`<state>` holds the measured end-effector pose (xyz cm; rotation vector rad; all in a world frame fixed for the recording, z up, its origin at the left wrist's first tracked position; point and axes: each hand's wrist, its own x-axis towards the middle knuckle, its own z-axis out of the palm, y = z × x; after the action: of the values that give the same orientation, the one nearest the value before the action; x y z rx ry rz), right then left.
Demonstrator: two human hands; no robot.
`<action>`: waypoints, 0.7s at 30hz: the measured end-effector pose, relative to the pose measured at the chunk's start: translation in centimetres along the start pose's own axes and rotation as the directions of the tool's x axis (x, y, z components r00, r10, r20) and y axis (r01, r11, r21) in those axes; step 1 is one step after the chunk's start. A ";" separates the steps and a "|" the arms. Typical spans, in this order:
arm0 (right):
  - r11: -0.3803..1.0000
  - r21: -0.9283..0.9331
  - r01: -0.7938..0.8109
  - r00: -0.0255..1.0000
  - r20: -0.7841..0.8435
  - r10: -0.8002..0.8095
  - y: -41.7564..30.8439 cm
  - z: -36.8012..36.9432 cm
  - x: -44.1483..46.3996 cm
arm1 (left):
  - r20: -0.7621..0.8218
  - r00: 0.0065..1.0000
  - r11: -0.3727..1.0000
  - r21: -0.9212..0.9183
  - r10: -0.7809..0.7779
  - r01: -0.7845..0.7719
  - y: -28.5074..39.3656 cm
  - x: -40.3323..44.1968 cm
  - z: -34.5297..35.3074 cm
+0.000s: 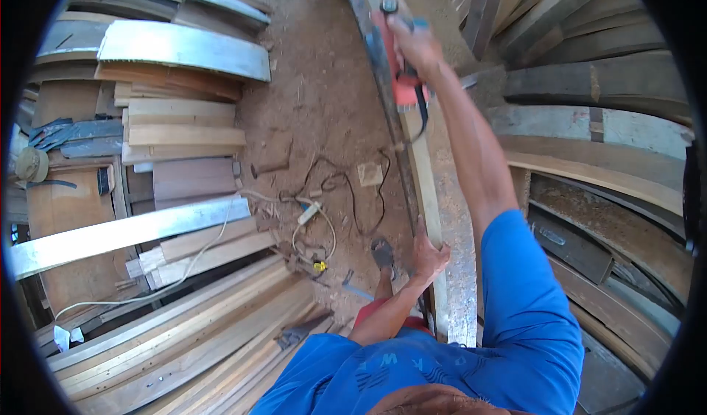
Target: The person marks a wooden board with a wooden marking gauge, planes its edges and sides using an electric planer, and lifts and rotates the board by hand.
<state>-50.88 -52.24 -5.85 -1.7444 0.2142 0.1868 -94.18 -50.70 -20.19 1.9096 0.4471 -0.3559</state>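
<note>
From where I stand, the earth floor [309, 83] is flanked by timber on both sides: stacked planks [184, 131] to the left, weathered boards [604, 80] to the right. A long, narrow workbench [460, 275] runs away from the person in the blue T-shirt [515, 268]. A squared wooden batten [421, 172] lies lengthwise along it.

A red electric hand planer [406, 92] is located over the batten, well forward of the body; its sole is hidden, so contact cannot be confirmed. The right hand [417, 47], at the end of an outstretched arm, is closed around the planer's handle (slightly blurred). The left hand [429, 258] is much nearer the body, partly curled across the batten and gripping it; some fingers are hidden.

On the floor, left of the bench, a dark cable [355, 201] lies in loose bends. Near it are a white extension socket [309, 212] and a small yellow item [319, 266], which I cannot identify.
</note>
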 end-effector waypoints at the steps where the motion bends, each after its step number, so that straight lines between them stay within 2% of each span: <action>1: 0.999 -0.038 0.009 0.999 -0.042 -0.010 1.7 -0.1 -1.2 | 0.001 1.000 1.000 0.015 -0.020 0.020 0.4 0.0 -0.2; 2: 0.997 -0.077 0.014 0.996 -0.084 -0.020 3.5 -0.2 -2.4 | -0.001 0.999 0.999 0.028 -0.036 0.036 0.9 0.0 -0.4; 3: 0.975 -0.222 -0.017 0.991 -0.133 -0.013 3.7 -0.7 -5.8 | 0.012 1.000 0.999 0.027 -0.028 0.028 0.0 0.0 0.0; 4: 0.974 -0.214 0.074 0.988 -0.117 -0.101 5.9 -1.1 -8.5 | 0.023 1.000 0.999 0.026 -0.020 0.020 -1.8 0.7 0.8; 5: 0.940 -0.341 -0.012 0.995 -0.100 -0.024 3.7 -2.3 -14.4 | 0.034 0.999 1.000 0.026 -0.015 0.014 -2.8 0.9 1.3; 6: 0.967 -0.220 0.126 0.985 -0.091 -0.149 5.1 -2.6 -18.6 | 0.022 0.998 0.998 0.037 0.052 -0.052 -2.1 0.4 0.5; 7: 0.981 -0.112 0.160 0.984 -0.056 -0.167 6.8 -3.0 -22.3 | 0.009 0.993 0.992 0.046 0.117 -0.117 -1.1 -0.2 -0.5; 9: 0.998 0.012 0.065 0.998 0.011 -0.065 9.8 -4.1 -29.7 | 0.041 0.969 0.969 0.042 0.243 -0.245 -1.2 -2.0 -1.3; 11: 0.999 0.006 -0.051 0.998 0.026 0.051 9.2 -4.9 -33.5 | 0.140 0.922 0.931 0.010 0.360 -0.365 -2.8 -4.6 -1.5; 13: 0.945 -0.054 -0.322 0.944 0.063 0.325 8.3 -5.6 -35.9 | 0.096 0.927 0.931 -0.065 0.363 -0.359 -3.8 -5.5 -0.5; 16: 0.983 -0.117 -0.141 0.990 -0.007 0.142 8.9 -4.7 -33.0 | -0.006 0.932 0.919 -0.166 0.361 -0.357 -4.6 -1.9 1.2; 17: 0.985 -0.114 -0.129 0.992 -0.004 0.130 8.7 -4.4 -31.1 | -0.045 0.931 0.910 -0.198 0.363 -0.365 -4.5 -0.2 1.6; 18: 0.987 -0.112 -0.118 0.993 -0.002 0.119 8.4 -4.0 -28.9 | -0.029 0.956 0.934 -0.208 0.290 -0.290 -3.9 0.6 1.5; 19: 0.997 -0.061 -0.041 0.999 -0.023 0.040 8.3 -3.4 -26.3 | -0.014 0.976 0.953 -0.217 0.215 -0.213 -3.3 1.5 1.4; 20: 0.999 -0.012 0.038 0.998 -0.050 -0.038 8.2 -2.7 -23.5 | 0.054 0.997 0.980 -0.191 0.061 -0.050 -1.3 1.6 0.3; 21: 0.999 -0.039 0.013 0.999 -0.051 -0.015 6.4 -2.5 -21.0 | 0.043 0.999 0.989 -0.148 0.024 -0.018 0.2 1.6 -0.2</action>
<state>-72.80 -55.00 -6.39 -1.7896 0.2371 0.1370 -92.66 -50.31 -20.67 1.7583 0.4120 -0.3414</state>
